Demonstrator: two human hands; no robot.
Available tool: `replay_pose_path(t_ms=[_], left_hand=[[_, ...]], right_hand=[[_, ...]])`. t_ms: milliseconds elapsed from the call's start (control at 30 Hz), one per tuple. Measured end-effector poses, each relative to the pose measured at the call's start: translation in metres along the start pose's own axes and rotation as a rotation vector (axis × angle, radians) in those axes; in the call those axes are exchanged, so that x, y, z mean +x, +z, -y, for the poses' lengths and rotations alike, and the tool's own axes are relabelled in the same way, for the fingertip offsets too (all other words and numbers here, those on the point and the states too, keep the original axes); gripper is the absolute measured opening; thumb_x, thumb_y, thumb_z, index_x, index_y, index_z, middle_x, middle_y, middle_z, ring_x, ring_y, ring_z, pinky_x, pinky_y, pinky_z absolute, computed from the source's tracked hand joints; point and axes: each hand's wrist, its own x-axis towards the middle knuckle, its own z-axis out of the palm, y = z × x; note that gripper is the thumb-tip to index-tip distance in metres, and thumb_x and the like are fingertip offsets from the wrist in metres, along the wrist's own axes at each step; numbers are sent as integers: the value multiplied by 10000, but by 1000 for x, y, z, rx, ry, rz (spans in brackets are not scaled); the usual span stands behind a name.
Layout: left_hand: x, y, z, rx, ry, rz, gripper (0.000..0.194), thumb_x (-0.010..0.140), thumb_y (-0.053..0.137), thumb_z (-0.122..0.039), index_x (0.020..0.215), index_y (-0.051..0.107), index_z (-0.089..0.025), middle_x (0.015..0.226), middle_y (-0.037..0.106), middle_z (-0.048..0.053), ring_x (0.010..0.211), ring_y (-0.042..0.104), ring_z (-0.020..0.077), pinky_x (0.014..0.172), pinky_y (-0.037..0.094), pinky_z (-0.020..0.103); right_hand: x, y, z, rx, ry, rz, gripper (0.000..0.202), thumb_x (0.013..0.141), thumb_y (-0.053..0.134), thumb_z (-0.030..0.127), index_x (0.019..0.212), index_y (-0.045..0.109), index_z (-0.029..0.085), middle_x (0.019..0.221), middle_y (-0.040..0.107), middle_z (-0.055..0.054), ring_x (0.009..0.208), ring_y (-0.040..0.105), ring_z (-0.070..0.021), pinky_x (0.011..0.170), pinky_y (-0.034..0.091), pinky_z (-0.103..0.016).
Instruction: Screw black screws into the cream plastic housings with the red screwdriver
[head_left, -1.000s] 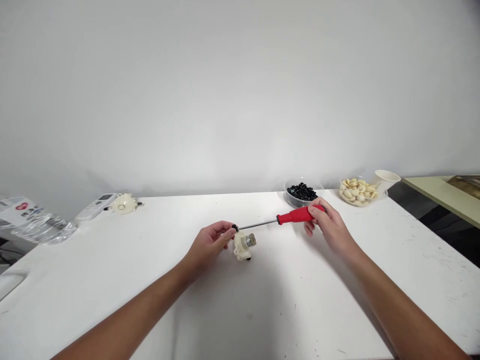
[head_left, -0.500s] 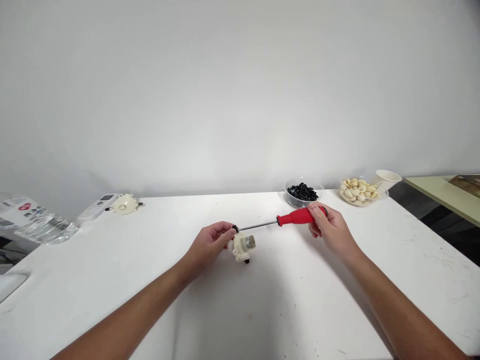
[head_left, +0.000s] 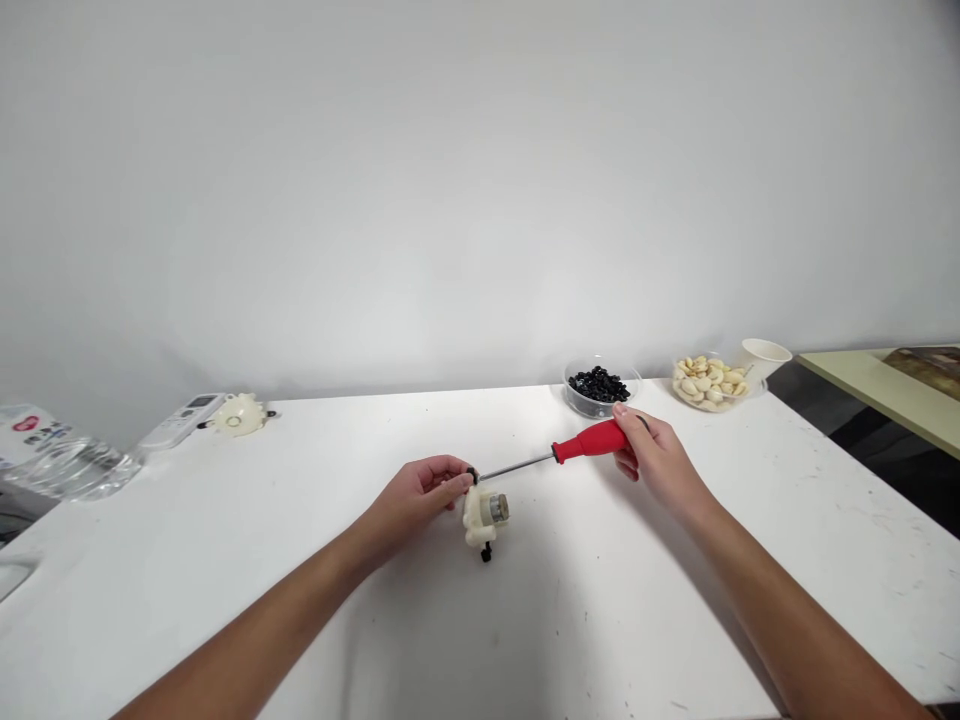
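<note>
My left hand [head_left: 420,497] pinches a small cream plastic housing with a motor [head_left: 480,515] by a black piece at its top. A silver metal motor can sticks out of the housing's right side, and another black part hangs at its bottom. My right hand [head_left: 656,455] is closed round the red handle of a screwdriver [head_left: 592,440]. The shaft points left, slightly downward, and its tip meets the black piece beside my left fingertips. Exactly how the tip sits there is too small to make out.
A clear bowl of black pebbles [head_left: 598,384], a bowl of pale pebbles [head_left: 709,383] and a white cup [head_left: 763,356] stand along the back right. On the left are a second cream housing [head_left: 238,415], a white remote control [head_left: 182,421] and a plastic bottle [head_left: 82,465] on its side.
The motor housing sits slightly lower in view and has tilted a little, its lower black part showing more. The screwdriver's tip remains at the upper black piece. The background has shifted slightly left.
</note>
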Motion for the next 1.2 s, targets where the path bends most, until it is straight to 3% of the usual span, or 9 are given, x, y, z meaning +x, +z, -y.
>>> replay_pose_path(t_ms=[100, 233, 300, 433, 567, 667, 767, 1000, 1200], left_hand=[[0, 0, 2, 1, 0, -9, 332, 905, 707, -522, 965, 733, -196, 850, 642, 16, 779, 535, 173, 753, 429, 300], [1, 0, 7, 34, -11, -57, 357, 926, 676, -545, 1029, 744, -211, 898, 655, 27, 816, 556, 188, 792, 438, 315], [2, 1, 8, 41, -2, -77, 358, 930, 668, -547, 1042, 741, -216, 868, 640, 18, 804, 554, 184, 786, 438, 310], [0, 4, 3, -3, 61, -102, 326, 932, 667, -518, 1010, 716, -205, 802, 600, -1, 756, 537, 169, 748, 442, 293], [-5, 2, -3, 44, 131, -221, 305, 960, 620, -511, 1038, 689, -224, 812, 611, 1, 757, 559, 179, 736, 463, 299], [-5, -2, -2, 126, 224, -313, 294, 979, 587, -506, 1085, 681, -248, 956, 659, 31, 819, 598, 199, 750, 487, 315], [-2, -3, 1, 174, 367, -370, 283, 977, 586, -491, 1046, 700, -242, 1238, 626, 75, 1066, 609, 242, 887, 497, 344], [-2, 11, 5, -147, 178, -183, 379, 1034, 487, -563, 1263, 541, -266, 1396, 604, 99, 910, 653, 194, 702, 493, 291], [0, 14, 14, -43, 148, -137, 506, 1038, 381, -658, 1389, 485, -309, 1358, 633, 105, 968, 631, 218, 739, 457, 306]], right_hand=[[-1, 3, 4, 47, -5, 47, 495, 983, 540, 667, 771, 538, 219, 548, 553, 5, 472, 507, -154, 508, 405, -306], [0, 3, 5, 177, 118, 115, 439, 949, 615, 626, 1034, 633, 195, 812, 750, -74, 541, 664, -205, 586, 528, -352], [0, 1, 5, 238, 150, 144, 417, 937, 650, 579, 1085, 633, 190, 894, 772, -94, 581, 696, -216, 634, 562, -369], [-2, -1, 7, 304, 153, 216, 304, 914, 687, 472, 1024, 602, 201, 843, 772, -83, 613, 729, -236, 666, 577, -379], [-3, 1, 7, 284, 98, 265, 299, 877, 710, 415, 1069, 606, 210, 949, 780, -106, 748, 769, -277, 654, 579, -376], [-4, 4, 6, 261, 60, 297, 325, 852, 723, 362, 1117, 604, 218, 991, 778, -109, 839, 770, -293, 679, 585, -388], [-4, 6, 3, 244, 56, 322, 314, 847, 717, 337, 1113, 604, 214, 966, 774, -104, 845, 764, -293, 670, 576, -387], [-5, 11, 3, 199, 44, 320, 322, 861, 730, 341, 1118, 594, 204, 886, 779, -91, 758, 744, -262, 642, 542, -369], [-11, 15, 4, 183, -11, 245, 314, 886, 734, 407, 1098, 602, 216, 857, 779, -85, 748, 741, -265, 640, 529, -363]])
